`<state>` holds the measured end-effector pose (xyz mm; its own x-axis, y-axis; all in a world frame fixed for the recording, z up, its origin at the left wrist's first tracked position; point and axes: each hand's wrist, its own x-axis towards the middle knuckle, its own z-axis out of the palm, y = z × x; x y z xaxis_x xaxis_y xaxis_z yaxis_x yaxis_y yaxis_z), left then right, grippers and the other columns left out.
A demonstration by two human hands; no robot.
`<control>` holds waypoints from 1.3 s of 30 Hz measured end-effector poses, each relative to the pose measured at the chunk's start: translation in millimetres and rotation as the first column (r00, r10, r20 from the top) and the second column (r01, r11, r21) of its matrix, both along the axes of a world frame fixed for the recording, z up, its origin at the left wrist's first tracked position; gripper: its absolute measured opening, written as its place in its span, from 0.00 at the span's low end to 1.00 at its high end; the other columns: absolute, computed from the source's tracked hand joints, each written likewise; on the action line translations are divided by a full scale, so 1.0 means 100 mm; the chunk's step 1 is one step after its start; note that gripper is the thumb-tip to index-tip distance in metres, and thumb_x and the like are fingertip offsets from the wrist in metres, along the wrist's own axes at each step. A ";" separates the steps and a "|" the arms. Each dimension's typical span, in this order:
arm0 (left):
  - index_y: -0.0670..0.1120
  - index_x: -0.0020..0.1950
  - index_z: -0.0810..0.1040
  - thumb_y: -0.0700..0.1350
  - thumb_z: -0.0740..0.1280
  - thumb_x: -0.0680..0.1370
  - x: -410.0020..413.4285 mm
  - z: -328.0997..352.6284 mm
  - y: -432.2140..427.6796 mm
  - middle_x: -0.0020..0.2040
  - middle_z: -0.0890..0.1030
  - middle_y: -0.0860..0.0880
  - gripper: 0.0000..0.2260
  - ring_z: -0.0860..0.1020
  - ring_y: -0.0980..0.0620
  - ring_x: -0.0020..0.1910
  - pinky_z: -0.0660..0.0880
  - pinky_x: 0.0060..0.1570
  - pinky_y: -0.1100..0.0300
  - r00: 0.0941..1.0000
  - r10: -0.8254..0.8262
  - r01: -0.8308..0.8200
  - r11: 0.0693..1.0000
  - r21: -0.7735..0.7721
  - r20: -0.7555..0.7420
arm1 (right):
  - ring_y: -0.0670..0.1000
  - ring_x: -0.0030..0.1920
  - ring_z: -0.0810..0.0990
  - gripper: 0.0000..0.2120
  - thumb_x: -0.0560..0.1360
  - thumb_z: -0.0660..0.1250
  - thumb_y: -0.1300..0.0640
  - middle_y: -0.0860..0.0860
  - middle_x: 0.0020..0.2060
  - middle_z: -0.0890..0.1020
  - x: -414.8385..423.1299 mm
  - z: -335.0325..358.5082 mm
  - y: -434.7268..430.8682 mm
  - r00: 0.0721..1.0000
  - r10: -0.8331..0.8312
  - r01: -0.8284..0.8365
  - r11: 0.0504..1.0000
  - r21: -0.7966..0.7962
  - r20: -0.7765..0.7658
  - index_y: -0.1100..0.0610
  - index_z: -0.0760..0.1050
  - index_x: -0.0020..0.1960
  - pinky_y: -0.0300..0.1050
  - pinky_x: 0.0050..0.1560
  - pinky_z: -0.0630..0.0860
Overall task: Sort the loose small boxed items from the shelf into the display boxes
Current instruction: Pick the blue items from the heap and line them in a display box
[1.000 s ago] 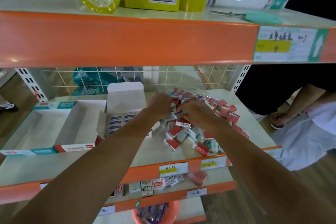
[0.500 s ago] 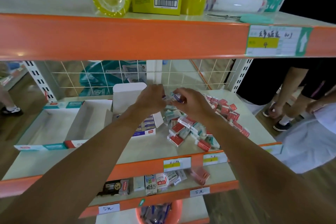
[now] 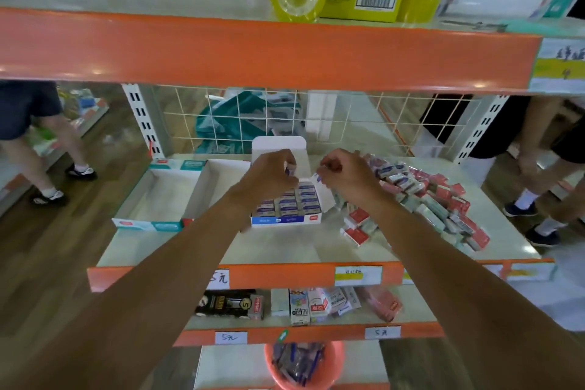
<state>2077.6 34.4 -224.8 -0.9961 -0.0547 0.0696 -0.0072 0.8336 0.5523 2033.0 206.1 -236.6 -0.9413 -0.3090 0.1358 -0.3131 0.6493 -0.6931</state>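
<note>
A heap of loose small boxes (image 3: pixel 424 199), red, teal and blue, lies on the right half of the middle shelf (image 3: pixel 304 247). A white display box with a blue front (image 3: pixel 286 219) and raised lid sits at the centre, its rows filled with blue small boxes. My left hand (image 3: pixel 272 171) hovers over its back and holds a small blue box (image 3: pixel 288 170) in curled fingers. My right hand (image 3: pixel 345 174) is over the box's right rear corner and pinches another small blue-and-white box (image 3: pixel 317 178).
Two open display boxes, one teal-fronted (image 3: pixel 148 225) and one red-fronted (image 3: pixel 202 190), stand left of centre. An orange upper shelf (image 3: pixel 253 51) hangs close overhead. Other goods sit on the lower shelf (image 3: pixel 300 304). People stand at left (image 3: pixel 38 136) and right (image 3: pixel 538 168).
Both hands rose from the heap with small boxes and moved left to the blue-fronted display box. The camera dropped and shifted, and the view is closer.
</note>
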 end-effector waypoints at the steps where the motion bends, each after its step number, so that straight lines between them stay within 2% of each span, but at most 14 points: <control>1: 0.48 0.57 0.74 0.44 0.71 0.74 0.01 0.00 -0.04 0.59 0.79 0.47 0.13 0.76 0.52 0.47 0.75 0.45 0.63 1.000 0.012 -0.012 1.000 0.025 0.019 | 0.54 0.44 0.81 0.05 0.76 0.69 0.56 0.52 0.45 0.82 0.01 0.00 -0.04 1.000 -0.005 0.006 0.999 -0.033 0.020 0.53 0.74 0.50 0.49 0.47 0.79; 3: 0.47 0.54 0.72 0.44 0.71 0.74 0.01 0.00 -0.12 0.58 0.79 0.46 0.12 0.77 0.51 0.45 0.75 0.38 0.65 0.998 0.043 -0.048 0.994 0.095 0.054 | 0.53 0.45 0.82 0.06 0.76 0.69 0.58 0.52 0.47 0.82 0.03 0.01 -0.10 0.999 -0.006 0.010 0.996 -0.085 0.049 0.51 0.73 0.50 0.53 0.49 0.81; 7: 0.47 0.52 0.71 0.43 0.69 0.76 0.03 0.00 -0.22 0.51 0.78 0.46 0.09 0.81 0.51 0.38 0.79 0.31 0.64 0.987 0.114 -0.143 0.944 0.296 0.113 | 0.52 0.46 0.82 0.05 0.75 0.69 0.60 0.51 0.47 0.82 0.06 0.02 -0.20 0.998 0.009 -0.002 0.995 -0.097 0.068 0.53 0.76 0.50 0.48 0.50 0.80; 10: 0.45 0.50 0.75 0.41 0.67 0.77 0.02 -0.02 -0.28 0.49 0.80 0.46 0.03 0.80 0.55 0.33 0.76 0.27 0.68 0.983 0.126 -0.165 0.922 0.350 0.130 | 0.51 0.48 0.80 0.09 0.73 0.71 0.59 0.49 0.48 0.81 0.06 0.01 -0.28 0.997 -0.004 0.009 0.998 -0.068 0.081 0.54 0.78 0.53 0.46 0.50 0.78; 12: 0.44 0.50 0.77 0.40 0.69 0.76 0.00 -0.04 -0.33 0.51 0.80 0.46 0.04 0.78 0.55 0.36 0.75 0.31 0.68 0.979 0.135 -0.176 0.936 0.304 0.151 | 0.51 0.49 0.80 0.12 0.72 0.73 0.59 0.49 0.51 0.81 0.06 0.00 -0.33 0.995 -0.004 0.009 0.999 -0.054 0.101 0.54 0.78 0.55 0.48 0.52 0.78; 15: 0.44 0.56 0.79 0.39 0.72 0.73 -0.01 -0.09 -0.37 0.55 0.79 0.47 0.12 0.76 0.51 0.46 0.73 0.43 0.62 0.978 0.117 -0.149 0.971 0.189 0.173 | 0.51 0.50 0.80 0.15 0.71 0.74 0.58 0.48 0.51 0.80 0.07 -0.03 -0.39 0.996 -0.008 0.009 1.000 -0.011 0.094 0.54 0.78 0.57 0.47 0.52 0.78; 20: 0.47 0.50 0.74 0.43 0.70 0.75 0.00 -0.18 -0.41 0.52 0.79 0.48 0.07 0.75 0.52 0.44 0.71 0.40 0.64 0.990 0.134 -0.136 0.989 0.050 0.049 | 0.49 0.48 0.78 0.15 0.71 0.73 0.59 0.48 0.50 0.80 0.04 -0.09 -0.43 0.995 0.007 -0.009 1.000 0.022 0.095 0.55 0.78 0.57 0.40 0.46 0.72; 23: 0.47 0.51 0.76 0.46 0.69 0.76 0.00 -0.24 -0.43 0.51 0.80 0.49 0.06 0.75 0.53 0.44 0.72 0.40 0.63 0.993 0.121 -0.122 0.992 -0.036 -0.011 | 0.49 0.47 0.78 0.12 0.72 0.72 0.60 0.50 0.49 0.81 0.02 -0.14 -0.49 0.999 0.037 -0.040 0.997 0.069 0.040 0.57 0.79 0.55 0.39 0.46 0.70; 27: 0.47 0.54 0.81 0.49 0.71 0.74 -0.02 -0.32 -0.47 0.52 0.78 0.49 0.11 0.73 0.52 0.49 0.75 0.48 0.60 0.992 0.097 -0.110 0.982 -0.157 -0.086 | 0.51 0.47 0.78 0.10 0.73 0.72 0.59 0.52 0.50 0.81 0.01 -0.22 -0.55 0.998 0.051 -0.045 0.991 0.127 -0.042 0.58 0.80 0.54 0.40 0.46 0.71; 30: 0.48 0.55 0.81 0.49 0.68 0.77 -0.01 -0.38 -0.47 0.54 0.80 0.49 0.09 0.72 0.51 0.52 0.75 0.52 0.58 0.987 0.092 -0.122 0.964 -0.235 -0.134 | 0.50 0.47 0.77 0.09 0.75 0.70 0.60 0.53 0.52 0.82 0.00 -0.25 -0.56 0.997 0.042 -0.031 0.987 0.156 -0.072 0.58 0.80 0.55 0.41 0.48 0.73; 35: 0.48 0.56 0.81 0.51 0.65 0.79 0.00 -0.39 -0.47 0.53 0.78 0.48 0.11 0.72 0.50 0.53 0.76 0.52 0.56 0.989 0.065 -0.102 0.947 -0.306 -0.130 | 0.50 0.48 0.79 0.10 0.75 0.69 0.58 0.54 0.53 0.82 -0.01 -0.28 -0.56 0.994 0.045 -0.023 0.977 0.214 -0.097 0.58 0.80 0.56 0.41 0.49 0.74; 39: 0.47 0.56 0.80 0.49 0.65 0.79 0.01 -0.40 -0.48 0.54 0.78 0.47 0.10 0.73 0.50 0.53 0.76 0.52 0.57 0.992 0.040 -0.074 0.955 -0.288 -0.122 | 0.50 0.46 0.79 0.09 0.74 0.71 0.57 0.53 0.49 0.82 0.01 -0.30 -0.58 0.989 0.055 -0.020 0.969 0.247 -0.136 0.57 0.80 0.53 0.43 0.48 0.76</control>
<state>2078.2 -14.1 -265.0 -0.9765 -0.0712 0.2032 -0.0106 0.9584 0.2852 2034.2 147.8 -266.2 -0.9055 -0.3836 0.1814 -0.4229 0.7796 -0.4620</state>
